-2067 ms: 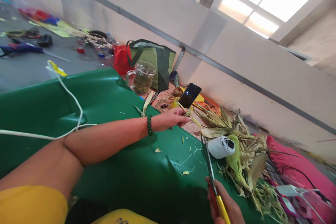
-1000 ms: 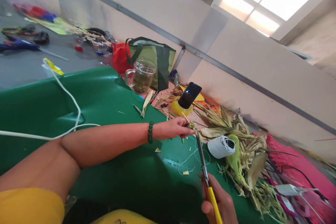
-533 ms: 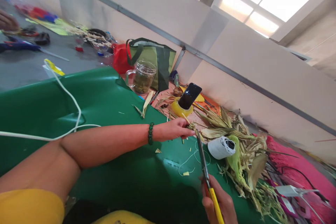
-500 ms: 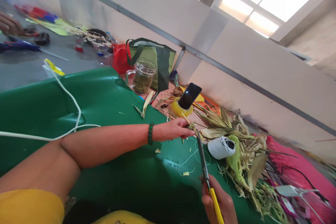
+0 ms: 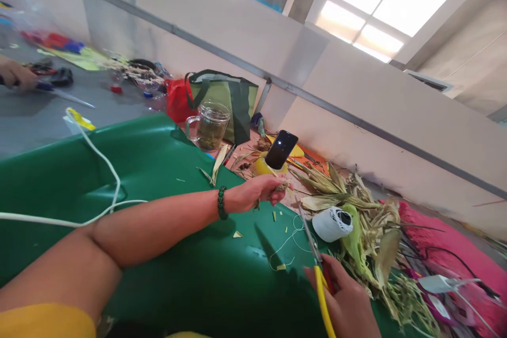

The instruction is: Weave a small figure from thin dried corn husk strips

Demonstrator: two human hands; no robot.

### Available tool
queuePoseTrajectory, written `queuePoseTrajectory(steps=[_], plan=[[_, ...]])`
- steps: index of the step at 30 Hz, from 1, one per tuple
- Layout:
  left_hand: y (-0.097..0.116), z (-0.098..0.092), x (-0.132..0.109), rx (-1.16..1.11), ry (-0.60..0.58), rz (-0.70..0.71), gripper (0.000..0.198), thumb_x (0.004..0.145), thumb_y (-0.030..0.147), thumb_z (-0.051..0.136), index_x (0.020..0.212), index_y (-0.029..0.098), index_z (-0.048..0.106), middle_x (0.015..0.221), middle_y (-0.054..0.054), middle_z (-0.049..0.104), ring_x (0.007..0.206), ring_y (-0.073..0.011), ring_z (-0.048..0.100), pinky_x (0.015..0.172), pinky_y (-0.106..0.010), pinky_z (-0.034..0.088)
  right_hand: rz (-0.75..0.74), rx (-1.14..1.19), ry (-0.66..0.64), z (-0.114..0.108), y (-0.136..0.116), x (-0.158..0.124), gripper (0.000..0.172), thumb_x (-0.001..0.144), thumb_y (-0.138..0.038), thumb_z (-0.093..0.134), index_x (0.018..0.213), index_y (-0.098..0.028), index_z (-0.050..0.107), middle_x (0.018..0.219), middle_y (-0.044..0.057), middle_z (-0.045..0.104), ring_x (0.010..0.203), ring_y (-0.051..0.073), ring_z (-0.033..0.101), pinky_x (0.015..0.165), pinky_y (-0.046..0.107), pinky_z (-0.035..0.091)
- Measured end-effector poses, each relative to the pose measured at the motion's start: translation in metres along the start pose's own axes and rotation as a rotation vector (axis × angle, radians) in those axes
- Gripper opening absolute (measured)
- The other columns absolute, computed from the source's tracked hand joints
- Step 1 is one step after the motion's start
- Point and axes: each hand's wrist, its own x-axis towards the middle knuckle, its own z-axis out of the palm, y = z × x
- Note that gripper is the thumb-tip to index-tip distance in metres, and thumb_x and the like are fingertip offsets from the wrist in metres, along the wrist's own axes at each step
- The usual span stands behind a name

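My left hand (image 5: pixel 264 191), with a green bead bracelet (image 5: pixel 222 203) at the wrist, is closed on a small knotted piece of dried husk (image 5: pixel 282 186). A thin pale stalk sticks out of the piece. Lower right, my right hand (image 5: pixel 346 296) grips yellow-handled scissors (image 5: pixel 315 253), whose blades point up toward the husk piece without visibly touching it. A white thread spool (image 5: pixel 332 223) lies right of the blades. Husk scraps (image 5: pixel 237 234) and loose thread (image 5: pixel 283 248) lie on the green mat (image 5: pixel 166 253).
Dried husks (image 5: pixel 372 232) are heaped at right. A phone (image 5: pixel 281 149) leans in a yellow ring (image 5: pixel 261 165). Behind stand a glass mug (image 5: pixel 211 128) and a green bag (image 5: pixel 233 97). A white cable (image 5: pixel 105 156) crosses the mat; another person's hand (image 5: pixel 18 74) holds a tool at far left.
The scissors have moved away from the husk piece, and their handles have spread apart. My left hand has turned slightly. The other person's hand has taken hold of the blue-handled tool.
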Motion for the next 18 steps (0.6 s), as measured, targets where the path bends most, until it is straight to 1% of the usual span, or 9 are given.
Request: queuePoseTrajectory(steps=[1, 3, 5, 7, 10, 12, 14, 16, 18], plan=[[0.000, -0.001, 0.000, -0.053, 0.019, 0.012, 0.022, 0.077, 0.035, 0.056, 0.073, 0.016, 0.046, 0.061, 0.005, 0.039, 0.055, -0.0076, 0.036, 0.057, -0.023, 0.034, 0.003, -0.081, -0.046, 0.001, -0.001, 0.005, 0.041, 0.075, -0.056, 0.055, 0.094, -0.022, 0.067, 0.068, 0.004, 0.070, 0.060, 0.022, 0.065, 0.055, 0.027, 0.048], [0.000, -0.002, 0.001, -0.072, 0.054, 0.023, 0.027, 0.075, 0.038, 0.060, 0.074, 0.017, 0.044, 0.063, 0.004, 0.043, 0.057, -0.0077, 0.040, 0.058, -0.024, 0.035, 0.008, -0.228, -0.132, 0.006, -0.002, 0.013, 0.037, 0.078, -0.047, 0.051, 0.099, -0.022, 0.067, 0.075, 0.006, 0.073, 0.067, 0.024, 0.068, 0.058, 0.029, 0.049], [0.001, -0.003, 0.001, -0.010, 0.073, 0.028, 0.033, 0.073, 0.042, 0.066, 0.075, 0.016, 0.046, 0.064, 0.003, 0.048, 0.060, -0.0083, 0.045, 0.062, -0.024, 0.037, 0.004, -0.324, -0.205, 0.013, -0.003, 0.019, 0.036, 0.082, -0.040, 0.046, 0.106, -0.021, 0.066, 0.085, 0.008, 0.074, 0.074, 0.024, 0.070, 0.062, 0.029, 0.049], [0.002, -0.004, 0.001, 0.089, 0.071, 0.036, 0.038, 0.070, 0.046, 0.071, 0.078, 0.015, 0.050, 0.066, 0.002, 0.053, 0.063, -0.0091, 0.048, 0.065, -0.024, 0.038, -0.017, -0.374, -0.264, 0.018, -0.003, 0.022, 0.039, 0.086, -0.038, 0.042, 0.112, -0.019, 0.064, 0.094, 0.010, 0.074, 0.080, 0.024, 0.070, 0.066, 0.029, 0.049], [0.004, -0.004, 0.001, 0.201, 0.039, 0.033, 0.043, 0.066, 0.051, 0.075, 0.077, 0.014, 0.057, 0.065, 0.001, 0.058, 0.064, -0.0095, 0.051, 0.068, -0.024, 0.039, -0.095, -0.415, -0.310, 0.015, -0.007, 0.026, 0.042, 0.089, -0.035, 0.040, 0.121, -0.017, 0.060, 0.105, 0.013, 0.072, 0.087, 0.026, 0.070, 0.069, 0.030, 0.048], [0.004, -0.005, 0.001, 0.225, 0.018, 0.016, 0.044, 0.064, 0.053, 0.075, 0.076, 0.013, 0.059, 0.066, 0.000, 0.060, 0.066, -0.0098, 0.053, 0.070, -0.025, 0.041, -0.150, -0.443, -0.363, 0.007, -0.013, 0.028, 0.040, 0.088, -0.031, 0.044, 0.122, -0.019, 0.059, 0.103, 0.012, 0.072, 0.089, 0.026, 0.069, 0.068, 0.030, 0.046], [0.004, -0.006, 0.002, 0.238, 0.005, 0.006, 0.043, 0.064, 0.053, 0.075, 0.075, 0.013, 0.062, 0.068, -0.001, 0.063, 0.068, -0.0105, 0.055, 0.073, -0.025, 0.043, -0.182, -0.483, -0.426, -0.003, -0.021, 0.032, 0.036, 0.087, -0.030, 0.048, 0.118, -0.021, 0.062, 0.098, 0.011, 0.073, 0.087, 0.027, 0.069, 0.066, 0.030, 0.045], [0.003, -0.008, 0.003, 0.261, -0.001, 0.000, 0.041, 0.066, 0.051, 0.075, 0.076, 0.012, 0.065, 0.071, -0.002, 0.064, 0.070, -0.0111, 0.057, 0.075, -0.025, 0.044, -0.211, -0.516, -0.458, -0.010, -0.028, 0.036, 0.028, 0.086, -0.031, 0.050, 0.108, -0.022, 0.067, 0.090, 0.010, 0.074, 0.083, 0.028, 0.070, 0.063, 0.030, 0.043], [0.003, -0.010, 0.003, 0.293, -0.010, 0.001, 0.039, 0.069, 0.050, 0.073, 0.077, 0.012, 0.066, 0.072, -0.003, 0.064, 0.071, -0.0111, 0.057, 0.076, -0.025, 0.044, -0.243, -0.518, -0.463, -0.014, -0.034, 0.042, 0.023, 0.087, -0.029, 0.051, 0.095, -0.022, 0.071, 0.082, 0.009, 0.074, 0.077, 0.027, 0.070, 0.060, 0.029, 0.042]])
